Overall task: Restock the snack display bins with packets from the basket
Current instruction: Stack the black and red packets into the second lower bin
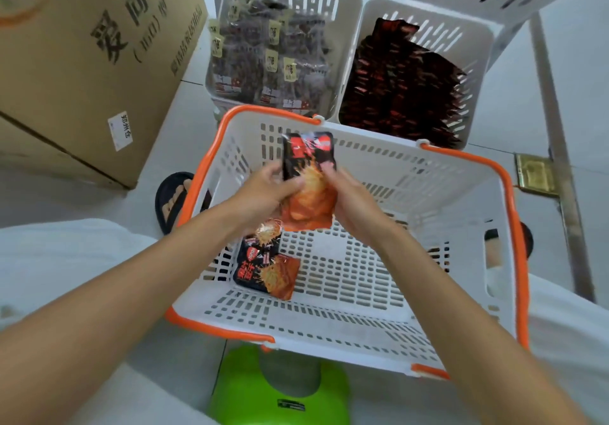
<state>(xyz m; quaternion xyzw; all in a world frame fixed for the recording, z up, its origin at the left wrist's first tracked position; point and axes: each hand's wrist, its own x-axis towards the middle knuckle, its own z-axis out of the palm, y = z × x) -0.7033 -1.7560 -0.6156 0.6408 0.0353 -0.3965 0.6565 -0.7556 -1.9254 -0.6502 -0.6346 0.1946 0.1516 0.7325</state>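
Pale floor tiles carry a white basket point(329, 325) with an orange rim. Left hand point(263, 193) and right hand point(349, 207) both grip the held packet point(309, 180) above the basket's middle. Two loose packets point(267, 263) lie beside its left wall. Display bins point(372, 19) stand just beyond the far rim, with a cardboard box point(82, 61) to their left.

Both forearms extended forward, left hand point(263, 193) and right hand point(352, 203) gripping a packet point(309, 157)

Bright, even, diffuse light; only faint soft shadows lie under the basket point(515, 226). Wide-angle distortion bows straight lines toward the frame edges. Overall slight softness; print on the cardboard box point(82, 71) is readable.
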